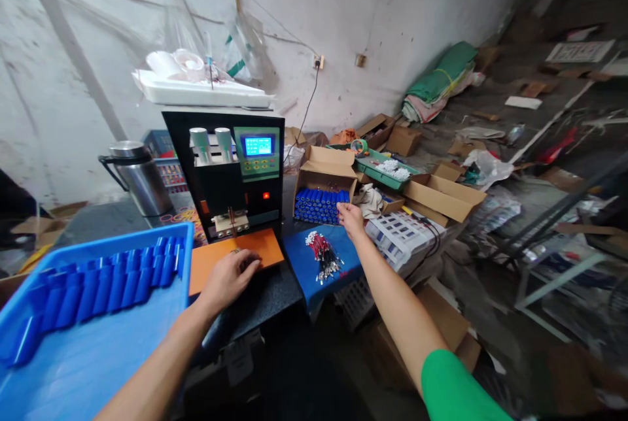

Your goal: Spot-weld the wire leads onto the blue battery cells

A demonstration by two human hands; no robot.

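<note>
My left hand (231, 279) rests on an orange board (269, 248) in front of a black spot welder (177, 140) with a lit blue screen. Its fingers are loosely bent, the thumb stands apart, and I see nothing held. Over on the right, my right hand (351, 219) is at the right front edge of a cardboard box (328, 158) stacked with blue cylindrical battery cells (318, 205). Its fingertips are pinched together against the end cells; whatever is between them is too small to make out. A bundle of red and black wire leads (322, 256) lies on a blue surface (300, 257) nearby.
A blue tray (115, 235) with rows of blue wrapped cells (110, 280) stands at the left. Behind it is a steel jug (140, 179). White plastic crates (392, 238), a green tray (375, 172) and open cartons (444, 195) crowd the right side.
</note>
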